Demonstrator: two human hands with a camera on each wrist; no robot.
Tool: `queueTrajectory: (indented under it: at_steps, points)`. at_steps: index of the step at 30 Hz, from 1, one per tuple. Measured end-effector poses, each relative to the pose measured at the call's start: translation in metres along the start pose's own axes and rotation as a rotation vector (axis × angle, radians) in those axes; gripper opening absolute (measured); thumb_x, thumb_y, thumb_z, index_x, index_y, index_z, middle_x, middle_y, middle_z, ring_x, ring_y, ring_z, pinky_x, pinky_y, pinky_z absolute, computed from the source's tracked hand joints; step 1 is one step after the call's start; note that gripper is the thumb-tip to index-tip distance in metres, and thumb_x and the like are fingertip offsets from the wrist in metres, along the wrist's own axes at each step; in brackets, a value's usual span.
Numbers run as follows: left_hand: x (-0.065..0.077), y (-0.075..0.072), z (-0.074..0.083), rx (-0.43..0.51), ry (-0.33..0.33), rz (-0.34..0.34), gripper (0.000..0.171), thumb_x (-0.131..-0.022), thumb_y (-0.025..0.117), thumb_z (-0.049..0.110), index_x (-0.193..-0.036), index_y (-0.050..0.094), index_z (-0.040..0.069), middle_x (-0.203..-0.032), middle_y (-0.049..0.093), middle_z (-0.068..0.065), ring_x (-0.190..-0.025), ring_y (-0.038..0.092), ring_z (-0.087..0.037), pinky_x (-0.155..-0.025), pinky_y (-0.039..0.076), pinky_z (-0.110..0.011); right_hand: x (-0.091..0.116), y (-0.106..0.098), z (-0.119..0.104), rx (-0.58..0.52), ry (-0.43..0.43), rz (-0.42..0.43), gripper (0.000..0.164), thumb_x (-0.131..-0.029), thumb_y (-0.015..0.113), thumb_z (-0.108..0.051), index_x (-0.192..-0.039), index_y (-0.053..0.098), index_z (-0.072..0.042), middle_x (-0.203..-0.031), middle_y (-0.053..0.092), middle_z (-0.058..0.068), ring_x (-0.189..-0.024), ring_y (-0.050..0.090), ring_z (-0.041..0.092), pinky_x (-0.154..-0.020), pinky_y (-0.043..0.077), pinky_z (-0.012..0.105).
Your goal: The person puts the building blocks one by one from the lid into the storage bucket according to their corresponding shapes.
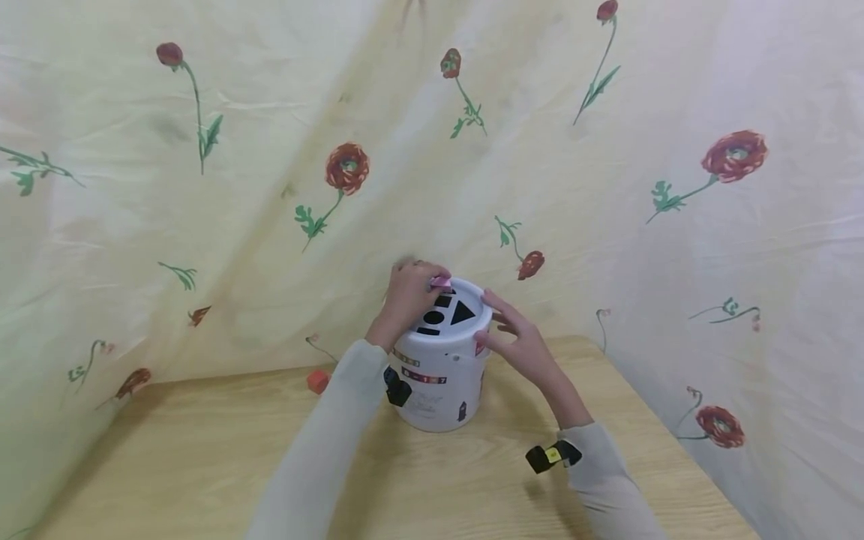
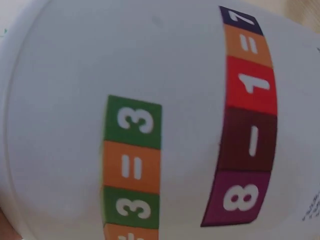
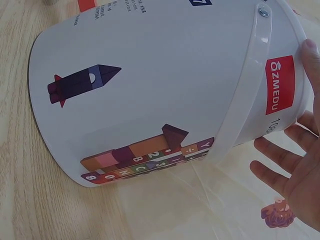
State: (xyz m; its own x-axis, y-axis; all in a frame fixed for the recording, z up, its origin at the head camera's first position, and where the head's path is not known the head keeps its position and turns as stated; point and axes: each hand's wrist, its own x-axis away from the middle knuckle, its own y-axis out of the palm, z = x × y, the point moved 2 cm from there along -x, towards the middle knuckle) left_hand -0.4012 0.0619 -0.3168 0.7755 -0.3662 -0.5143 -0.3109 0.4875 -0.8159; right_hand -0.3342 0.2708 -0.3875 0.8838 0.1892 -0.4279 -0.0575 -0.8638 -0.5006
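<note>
A white bucket (image 1: 432,409) with printed number strips stands upright on the wooden table. Its white lid (image 1: 472,291) shows black cut-outs, among them a triangle and a circle. With its fingertips my left hand (image 1: 412,289) pinches a small pink block (image 1: 440,283) over the lid's far left part; the block's full shape is hidden. My right hand (image 1: 523,341) touches the lid's right rim, thumb toward me and fingers spread along the far side. Close up in the right wrist view, the right fingers (image 3: 280,155) are extended beside the bucket's upper end.
A red-orange block (image 1: 318,381) lies on the table (image 1: 202,450) left of the bucket. Flower-printed cloth (image 1: 256,150) hangs right behind the table and along its right side. The bucket's white handle (image 3: 245,85) lies against its side.
</note>
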Motion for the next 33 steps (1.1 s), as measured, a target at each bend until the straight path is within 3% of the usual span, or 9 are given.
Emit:
queueTrajectory:
  at_steps: [5, 12, 20, 33]
  points:
    - [0.0014, -0.0008, 0.0020, -0.014, 0.046, 0.009, 0.023, -0.096, 0.072, 0.025, -0.117, 0.074, 0.018, -0.113, 0.076, 0.000, -0.106, 0.054, -0.023, -0.112, 0.034, -0.049, -0.0002, 0.0001, -0.0020, -0.007, 0.005, -0.002, 0.069, -0.096, 0.071, -0.030, -0.158, 0.039, -0.026, -0.168, 0.028, 0.000, -0.140, 0.049, 0.039, -0.112, 0.041, 0.060]
    - [0.0024, -0.0009, 0.0036, -0.100, 0.102, 0.017, 0.022, -0.100, 0.066, 0.026, -0.119, 0.072, 0.017, -0.121, 0.067, -0.003, -0.114, 0.049, -0.027, -0.109, 0.034, -0.051, 0.0003, 0.0001, -0.0032, -0.012, 0.012, -0.004, 0.068, -0.097, 0.071, -0.027, -0.158, 0.039, -0.025, -0.169, 0.028, 0.000, -0.141, 0.049, 0.039, -0.112, 0.041, 0.060]
    - [0.0018, 0.0000, 0.0027, -0.124, 0.078, -0.003, 0.032, -0.099, 0.067, 0.022, -0.131, 0.067, 0.020, -0.133, 0.058, -0.005, -0.122, 0.045, -0.029, -0.110, 0.034, -0.054, -0.0010, 0.0021, -0.0014, -0.004, 0.027, -0.008, 0.069, -0.098, 0.068, -0.016, -0.159, 0.036, -0.014, -0.169, 0.025, 0.008, -0.142, 0.045, 0.045, -0.113, 0.038, 0.063]
    - [0.0034, -0.0017, 0.0028, -0.109, 0.090, 0.069, 0.030, -0.098, 0.069, 0.023, -0.128, 0.069, 0.020, -0.131, 0.060, -0.005, -0.121, 0.047, -0.028, -0.110, 0.035, -0.052, 0.0013, 0.0003, -0.0015, -0.024, 0.013, -0.003, 0.069, -0.097, 0.071, -0.028, -0.158, 0.038, -0.026, -0.169, 0.028, -0.001, -0.141, 0.048, 0.039, -0.112, 0.040, 0.060]
